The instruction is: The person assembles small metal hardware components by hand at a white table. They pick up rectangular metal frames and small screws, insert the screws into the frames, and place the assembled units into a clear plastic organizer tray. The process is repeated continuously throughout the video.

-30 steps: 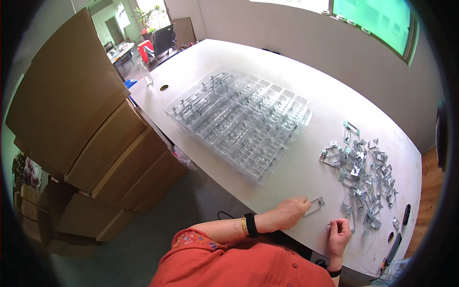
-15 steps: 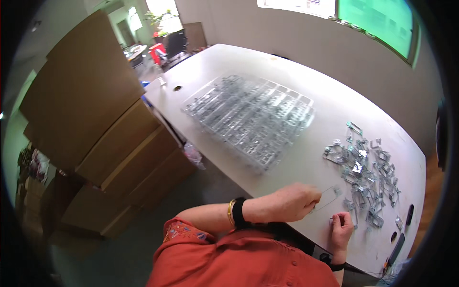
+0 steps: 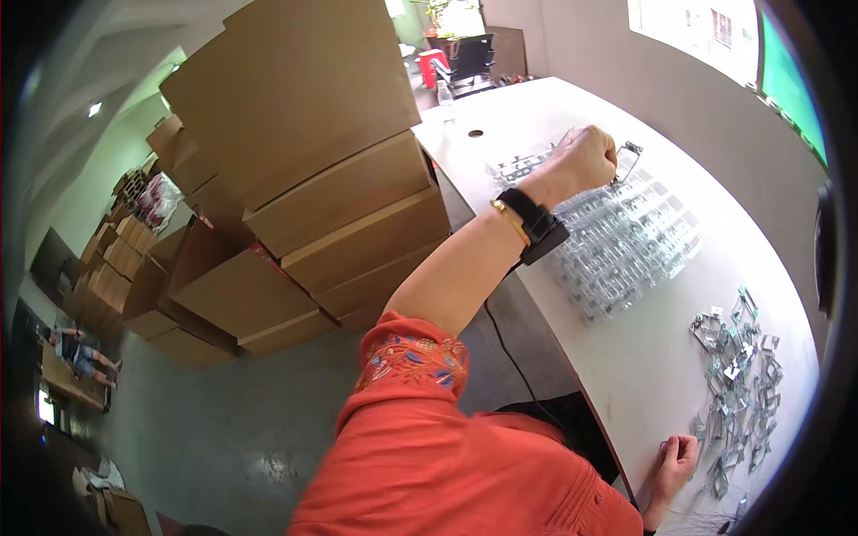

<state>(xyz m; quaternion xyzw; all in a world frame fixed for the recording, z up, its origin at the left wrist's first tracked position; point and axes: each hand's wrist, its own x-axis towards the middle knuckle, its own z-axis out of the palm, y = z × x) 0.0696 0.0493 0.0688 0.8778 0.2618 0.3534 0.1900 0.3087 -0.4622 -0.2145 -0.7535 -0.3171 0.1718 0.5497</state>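
Left hand (image 3: 585, 159) closed on a metal clip (image 3: 628, 161), over the far end of the clear tray (image 3: 626, 237). Right hand (image 3: 677, 457) resting half-curled, empty, beside the clip pile (image 3: 737, 384). Tray largely filled; pile remaining.

To your left, brown cardboard boxes (image 3: 304, 170) are stacked high against the edge of the white table (image 3: 626, 357), plain flat-sided cartons with a few lower ones (image 3: 223, 304) spread on the grey floor beside them. Farther back along the left wall you have more brown boxes (image 3: 112, 268) piled up. At the upper right, a green screen (image 3: 791, 80) hangs on the wall.
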